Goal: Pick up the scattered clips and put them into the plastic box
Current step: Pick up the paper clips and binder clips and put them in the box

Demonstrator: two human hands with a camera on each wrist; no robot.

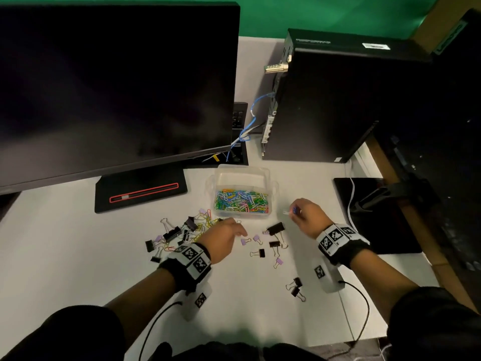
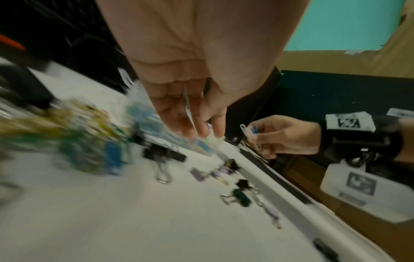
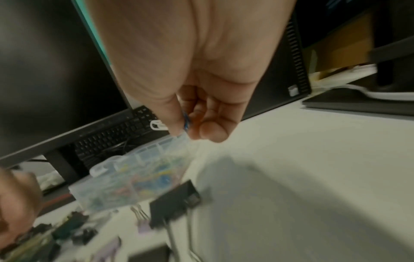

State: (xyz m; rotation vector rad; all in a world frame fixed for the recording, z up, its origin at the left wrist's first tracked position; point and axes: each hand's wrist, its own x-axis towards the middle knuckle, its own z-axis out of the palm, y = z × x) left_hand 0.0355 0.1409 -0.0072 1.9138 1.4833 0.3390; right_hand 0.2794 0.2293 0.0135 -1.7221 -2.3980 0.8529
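A clear plastic box (image 1: 263, 175) half full of coloured paper clips stands mid-table, seen also as the box (image 3: 139, 159). My right hand (image 1: 299, 213) hovers just right of it, pinching white and blue paper clips (image 2: 249, 130) between thumb and fingers (image 3: 208, 131). My left hand (image 1: 229, 230) hangs above the table with relaxed, straight fingers (image 2: 201, 127) and holds nothing. Black and purple binder clips (image 1: 276, 228) lie scattered between my hands. A tangled pile of clips (image 1: 182, 230) sits left of my left hand.
A large dark monitor (image 1: 112, 82) on its base (image 1: 140, 191) fills the left. A black computer tower (image 1: 325, 100) stands behind the box, with cables (image 1: 247, 126) between. A black pad (image 1: 377, 217) lies at the right edge. Two more binder clips (image 1: 295, 287) lie near me.
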